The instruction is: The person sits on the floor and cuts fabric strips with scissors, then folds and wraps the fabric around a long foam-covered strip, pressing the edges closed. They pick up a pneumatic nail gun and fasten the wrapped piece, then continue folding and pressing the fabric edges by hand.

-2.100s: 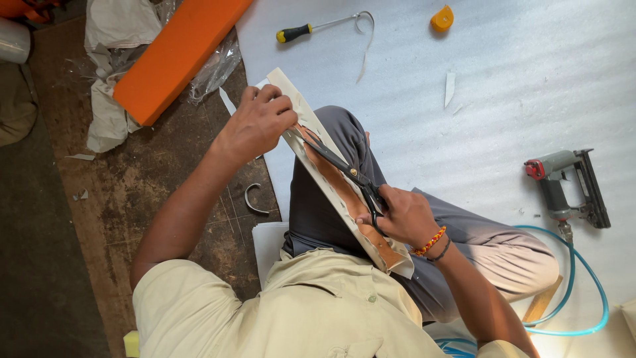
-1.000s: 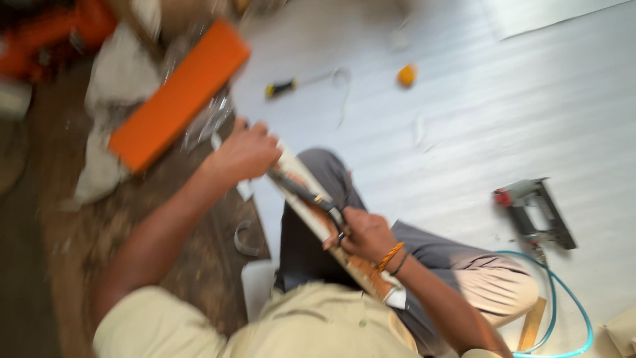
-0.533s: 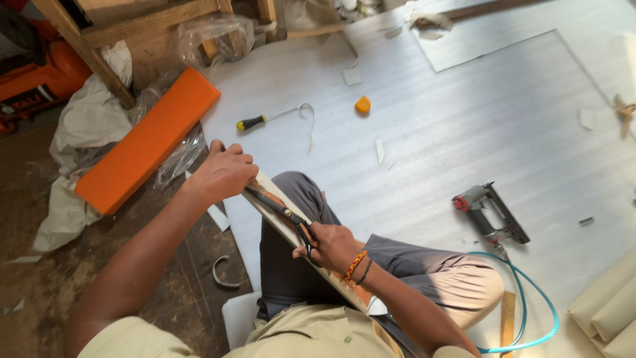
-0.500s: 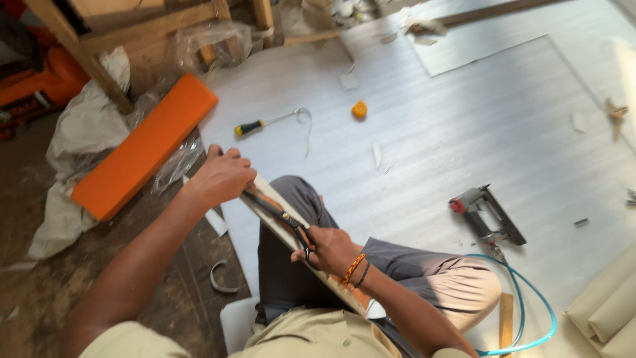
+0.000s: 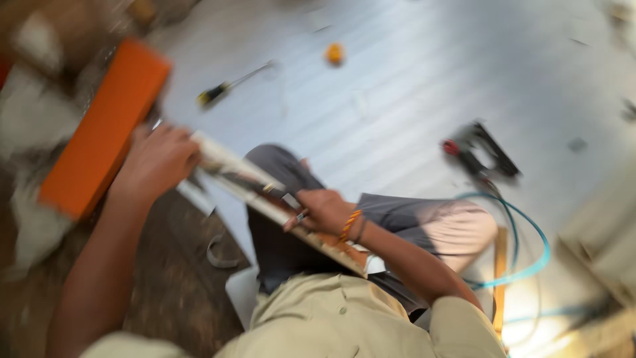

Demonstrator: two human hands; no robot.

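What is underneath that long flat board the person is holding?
Under the board lies the person's bent leg in grey trousers, and the left hand grips its far end. The board hides the lap right beneath it; blur hides finer detail.

A seated worker, seen from above at lower centre, wears a khaki buttoned shirt with short sleeves, grey trousers, and orange and dark beaded bracelets on the right hand's (image 5: pixel 322 210) wrist.

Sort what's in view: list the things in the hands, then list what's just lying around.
In hand:
left hand gripping the long flat board
right hand on that board, holding a blurred tool

Lying about:
screwdriver
nail gun
blue hose
orange slab
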